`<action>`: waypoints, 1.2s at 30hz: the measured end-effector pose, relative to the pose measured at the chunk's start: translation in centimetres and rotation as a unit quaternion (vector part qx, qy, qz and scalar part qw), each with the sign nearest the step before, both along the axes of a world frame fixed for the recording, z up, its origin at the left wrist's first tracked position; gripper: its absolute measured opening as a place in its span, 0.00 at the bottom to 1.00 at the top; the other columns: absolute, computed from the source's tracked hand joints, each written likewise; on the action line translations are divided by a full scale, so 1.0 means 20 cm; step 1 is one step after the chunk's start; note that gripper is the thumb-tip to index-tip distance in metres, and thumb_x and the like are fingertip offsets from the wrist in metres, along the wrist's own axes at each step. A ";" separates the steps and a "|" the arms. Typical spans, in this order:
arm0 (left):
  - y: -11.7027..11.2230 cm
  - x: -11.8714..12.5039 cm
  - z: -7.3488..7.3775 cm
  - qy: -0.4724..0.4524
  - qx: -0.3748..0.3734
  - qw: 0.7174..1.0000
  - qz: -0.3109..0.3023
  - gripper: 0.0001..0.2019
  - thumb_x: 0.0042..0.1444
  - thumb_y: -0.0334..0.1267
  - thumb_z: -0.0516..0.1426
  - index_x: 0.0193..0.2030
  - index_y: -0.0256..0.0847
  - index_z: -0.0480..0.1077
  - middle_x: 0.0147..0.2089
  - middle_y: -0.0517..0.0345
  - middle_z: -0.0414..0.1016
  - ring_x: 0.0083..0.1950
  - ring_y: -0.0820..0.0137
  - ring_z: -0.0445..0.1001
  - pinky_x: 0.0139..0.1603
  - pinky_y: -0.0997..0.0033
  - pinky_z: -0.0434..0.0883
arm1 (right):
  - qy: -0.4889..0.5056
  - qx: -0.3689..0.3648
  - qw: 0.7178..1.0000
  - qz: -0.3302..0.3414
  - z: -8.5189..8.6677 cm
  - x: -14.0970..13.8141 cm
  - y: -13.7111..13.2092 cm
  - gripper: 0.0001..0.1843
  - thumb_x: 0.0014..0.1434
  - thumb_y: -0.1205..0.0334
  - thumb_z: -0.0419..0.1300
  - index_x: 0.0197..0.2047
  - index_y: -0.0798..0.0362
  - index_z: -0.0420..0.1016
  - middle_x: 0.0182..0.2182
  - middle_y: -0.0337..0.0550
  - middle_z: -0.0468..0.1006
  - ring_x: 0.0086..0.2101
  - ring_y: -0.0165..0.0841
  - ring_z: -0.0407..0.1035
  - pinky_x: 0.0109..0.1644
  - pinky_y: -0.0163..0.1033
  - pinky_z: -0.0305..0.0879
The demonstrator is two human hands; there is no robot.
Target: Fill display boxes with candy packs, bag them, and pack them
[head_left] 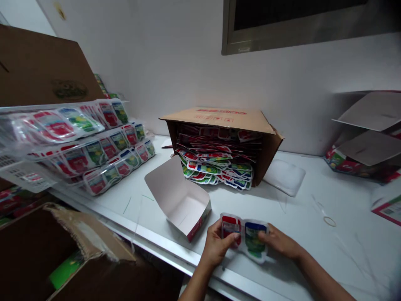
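Both my hands hold a clear twin blister pack (244,237) just above the white table's front edge; its left card is red, its right card blue and green. My left hand (217,246) grips the red side with the thumb on top. My right hand (280,241) pinches the blue-green side. A small open white carton (180,201) with a red edge lies just left of my hands. Behind it a brown cardboard box (225,142) lies on its side, stuffed with several of the same packs.
Stacks of filled blister trays (90,146) stand at the left. A brown box (72,259) sits below the table's front left. Flat cartons and packs (366,146) lie at the right. An empty clear blister (285,176) and a rubber band (329,221) rest on the table (313,251).
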State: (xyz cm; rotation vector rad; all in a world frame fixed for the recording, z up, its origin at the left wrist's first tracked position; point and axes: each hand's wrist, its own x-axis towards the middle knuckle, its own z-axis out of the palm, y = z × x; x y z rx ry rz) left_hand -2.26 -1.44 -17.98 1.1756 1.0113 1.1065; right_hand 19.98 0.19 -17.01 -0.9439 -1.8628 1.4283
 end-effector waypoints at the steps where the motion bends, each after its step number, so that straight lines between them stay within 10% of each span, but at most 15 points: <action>1: 0.01 -0.01 0.02 -0.002 0.004 1.000 -0.019 0.20 0.46 0.48 0.65 0.41 0.35 0.74 0.33 0.54 0.73 0.31 0.68 0.71 0.33 0.70 0.69 | -0.005 0.018 1.000 -0.015 0.02 0.01 0.07 0.35 0.64 0.34 0.41 0.49 0.53 0.75 0.42 0.49 0.80 0.43 0.42 0.74 0.48 0.46 0.70; 3: 0.01 -0.02 0.05 0.008 0.031 0.999 -0.016 0.13 0.49 0.44 0.64 0.34 0.35 0.74 0.29 0.58 0.69 0.29 0.73 0.66 0.31 0.73 0.64 | -0.040 0.088 0.987 -0.126 0.08 0.00 0.26 0.40 0.66 0.36 0.31 0.50 0.54 0.74 0.44 0.52 0.79 0.44 0.42 0.74 0.49 0.47 0.70; 5: 0.00 -0.03 0.07 0.029 0.052 0.998 -0.009 0.08 0.51 0.39 0.62 0.34 0.36 0.73 0.28 0.61 0.67 0.29 0.74 0.64 0.32 0.75 0.61 | -0.143 0.142 0.952 -0.230 0.13 -0.03 0.51 0.30 0.63 0.40 0.46 0.49 0.56 0.74 0.47 0.54 0.78 0.47 0.44 0.72 0.53 0.48 0.67; 11: -0.03 -0.07 0.11 0.176 0.101 0.977 -0.068 0.03 0.53 0.30 0.57 0.29 0.38 0.67 0.25 0.65 0.61 0.28 0.75 0.59 0.29 0.76 0.56 | -0.196 0.163 0.924 -0.286 0.18 -0.14 1.00 0.22 0.46 0.58 0.67 0.45 0.56 0.75 0.52 0.57 0.73 0.60 0.57 0.56 0.61 0.56 0.54; 18: -0.02 -0.08 0.10 0.100 0.093 0.990 -0.040 0.02 0.52 0.29 0.58 0.31 0.38 0.70 0.41 0.53 0.73 0.43 0.66 0.73 0.44 0.69 0.68 | -0.154 0.148 0.941 -0.261 0.00 0.02 0.61 0.12 0.55 0.57 0.57 0.38 0.53 0.75 0.39 0.50 0.79 0.46 0.46 0.71 0.49 0.48 0.66; 22: 0.00 -0.06 0.09 0.097 0.118 0.988 0.010 0.01 0.52 0.32 0.61 0.31 0.38 0.73 0.71 0.47 0.50 0.71 0.51 0.51 0.67 0.54 0.55 | -0.088 0.096 0.967 -0.218 -0.11 0.01 0.24 0.18 0.59 0.51 0.52 0.43 0.54 0.75 0.38 0.48 0.80 0.40 0.41 0.74 0.45 0.45 0.70; 30: 0.01 -0.05 0.03 -0.019 0.046 0.999 0.018 0.35 0.48 0.38 0.66 0.61 0.47 0.56 0.42 0.59 0.73 0.38 0.69 0.76 0.44 0.66 0.73 | 0.015 -0.024 0.998 -0.057 -0.01 -0.09 -0.02 0.18 0.64 0.56 0.50 0.47 0.55 0.77 0.40 0.49 0.79 0.43 0.41 0.72 0.52 0.48 0.67; 36: 0.02 -0.09 0.03 0.100 0.181 0.978 0.026 0.12 0.46 0.43 0.68 0.24 0.38 0.73 0.35 0.53 0.75 0.44 0.63 0.75 0.54 0.59 0.69 | -0.190 0.232 0.954 0.026 0.04 0.04 0.12 0.17 0.66 0.61 0.48 0.51 0.51 0.73 0.47 0.49 0.76 0.48 0.39 0.69 0.55 0.46 0.65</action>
